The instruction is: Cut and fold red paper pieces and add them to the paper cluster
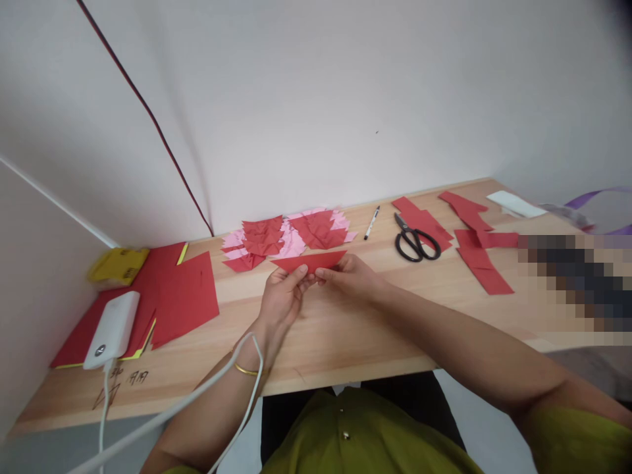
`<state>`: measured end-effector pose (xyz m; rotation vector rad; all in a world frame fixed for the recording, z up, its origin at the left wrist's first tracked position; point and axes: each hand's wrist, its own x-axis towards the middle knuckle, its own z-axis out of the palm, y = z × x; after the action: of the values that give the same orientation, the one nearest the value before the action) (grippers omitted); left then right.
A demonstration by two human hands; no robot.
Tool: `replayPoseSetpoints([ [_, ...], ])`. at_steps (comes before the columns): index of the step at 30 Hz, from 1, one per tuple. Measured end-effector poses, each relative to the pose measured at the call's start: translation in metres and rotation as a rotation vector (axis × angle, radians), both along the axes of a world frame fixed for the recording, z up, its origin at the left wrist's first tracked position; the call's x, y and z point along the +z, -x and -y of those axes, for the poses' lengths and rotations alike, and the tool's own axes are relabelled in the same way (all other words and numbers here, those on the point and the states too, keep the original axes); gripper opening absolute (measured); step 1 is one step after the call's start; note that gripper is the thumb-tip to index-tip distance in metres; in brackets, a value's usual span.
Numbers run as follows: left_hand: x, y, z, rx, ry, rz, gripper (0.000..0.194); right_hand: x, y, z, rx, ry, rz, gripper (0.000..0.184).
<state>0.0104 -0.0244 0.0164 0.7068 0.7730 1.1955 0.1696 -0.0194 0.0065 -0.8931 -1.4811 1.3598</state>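
Between my two hands is a folded red paper piece (pixel 311 262), a long shape with pointed ends, raised above the wooden table (pixel 326 342). My left hand (pixel 286 289) pinches its lower edge, thumb on the near face. From the other side my right hand (pixel 348 276) grips it the same way, the two thumbs close together. The fingers behind the paper are partly hidden. Just beyond lie folded red papers (pixel 261 237) and pink papers (pixel 292 242), stacked in overlapping layers.
Black-handled scissors (pixel 417 245) and a marker (pixel 372 222) lie to the right, near red paper strips (pixel 486 270). At left, a white power bank (pixel 112 329) with a cable (pixel 172 411) rests on red sheets (pixel 185 303), beside a yellow packet (pixel 121 265). The cable crosses my left forearm.
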Motion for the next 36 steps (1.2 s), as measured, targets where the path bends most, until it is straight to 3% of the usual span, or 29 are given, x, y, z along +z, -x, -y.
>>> replayPoseSetpoints([
  [10, 0.007, 0.007, -0.005, -0.078, 0.146, 0.019, 0.017, -0.003, -0.005, -0.005, 0.171, 0.076, -0.076, 0.035],
  [13, 0.006, 0.008, -0.006, -0.056, 0.118, 0.026, 0.017, -0.007, -0.004, -0.005, 0.174, 0.114, -0.122, 0.033],
  [16, 0.006, 0.007, -0.006, 0.015, 0.045, 0.021, 0.019, -0.010, -0.002, -0.004, 0.087, 0.183, -0.194, 0.033],
  [19, 0.007, 0.004, -0.004, 0.105, -0.021, -0.042, 0.023, -0.009, -0.002, -0.005, -0.092, 0.202, -0.209, 0.035],
  [22, 0.006, 0.002, -0.003, 0.162, -0.084, -0.183, 0.026, 0.000, -0.007, -0.006, -0.321, 0.043, -0.133, 0.032],
  [25, 0.004, 0.003, -0.001, 0.122, -0.161, -0.341, 0.025, 0.010, -0.013, -0.003, -0.432, -0.216, 0.126, 0.027],
  [28, 0.001, 0.006, -0.001, 0.037, -0.224, -0.478, 0.025, 0.015, -0.014, 0.001, -0.339, -0.399, 0.340, 0.023],
  [30, -0.001, 0.007, -0.002, 0.016, -0.251, -0.525, 0.025, 0.015, -0.012, 0.003, -0.221, -0.429, 0.411, 0.020],
  [33, -0.004, 0.007, -0.003, 0.003, -0.229, -0.453, 0.024, 0.013, -0.009, 0.004, -0.128, -0.345, 0.399, 0.023],
  [36, -0.009, 0.006, -0.002, -0.080, -0.174, -0.388, 0.026, 0.012, -0.007, 0.004, -0.158, -0.241, 0.312, 0.024],
])
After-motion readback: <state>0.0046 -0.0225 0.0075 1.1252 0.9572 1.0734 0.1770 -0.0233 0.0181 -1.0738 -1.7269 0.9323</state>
